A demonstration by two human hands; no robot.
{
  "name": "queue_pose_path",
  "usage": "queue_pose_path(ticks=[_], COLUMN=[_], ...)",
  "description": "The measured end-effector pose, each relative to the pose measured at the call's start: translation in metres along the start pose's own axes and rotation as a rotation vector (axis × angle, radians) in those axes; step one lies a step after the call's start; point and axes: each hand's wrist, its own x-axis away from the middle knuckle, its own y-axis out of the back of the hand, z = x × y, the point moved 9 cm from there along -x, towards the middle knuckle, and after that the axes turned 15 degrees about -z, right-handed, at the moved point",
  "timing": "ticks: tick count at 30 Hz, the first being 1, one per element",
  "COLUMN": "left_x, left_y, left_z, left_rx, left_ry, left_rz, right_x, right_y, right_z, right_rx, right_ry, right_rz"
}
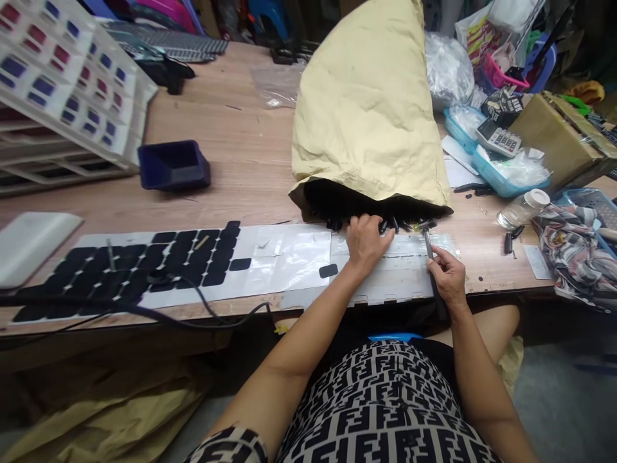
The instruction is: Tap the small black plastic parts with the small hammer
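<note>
Gripping the hammer (428,244) just outside the sack's (371,96) mouth with your right hand (449,273), left hand (367,243) fingers bent at black pieces (396,224), hold unclear, you might spill some should the hammer snag the rim.

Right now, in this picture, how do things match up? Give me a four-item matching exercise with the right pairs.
1. Left fingers
2. Right fingers
3. Sack
4. Dark blue bin

A. Closed around a tool
B. Pale yellow
C. On the table, left of the sack
D. At the sack's mouth

Pairs: 1-D, 2-A, 3-B, 4-C
</note>
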Motion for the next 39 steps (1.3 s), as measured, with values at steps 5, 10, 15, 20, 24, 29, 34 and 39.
queue_pose_path(ticks=[5,10,15,20,24,29,34,39], left_x=[-0.007,0.013,0.027,0.024,0.023,0.022,0.022,0.021], left_y=[-0.016,0.007,0.003,-0.018,-0.021,-0.016,-0.018,-0.018], left_z=[0.015,0.035,0.032,0.023,0.02,0.02,0.022,0.022], left_rx=[-0.051,-0.017,0.215,0.267,0.278,0.286,0.298,0.276], left_ry=[0.047,0.07,0.055,0.067,0.081,0.096,0.114,0.113], left_rz=[0.123,0.163,0.248,0.267,0.284,0.261,0.249,0.254], right_x=[0.0,0.001,0.001,0.004,0.015,0.033,0.04,0.036], right_y=[0.0,0.0,0.0,0.0,-0.006,-0.023,-0.031,-0.037], right_z=[0.0,0.001,0.001,0.011,0.029,0.059,0.077,0.066], right_rx=[-0.001,0.007,0.044,0.169,0.273,0.278,0.312,0.37], right_ry=[0.001,0.01,0.05,0.177,0.306,0.44,0.573,0.503], right_rz=[-0.006,0.006,0.004,-0.007,0.018,0.094,0.084,0.129])
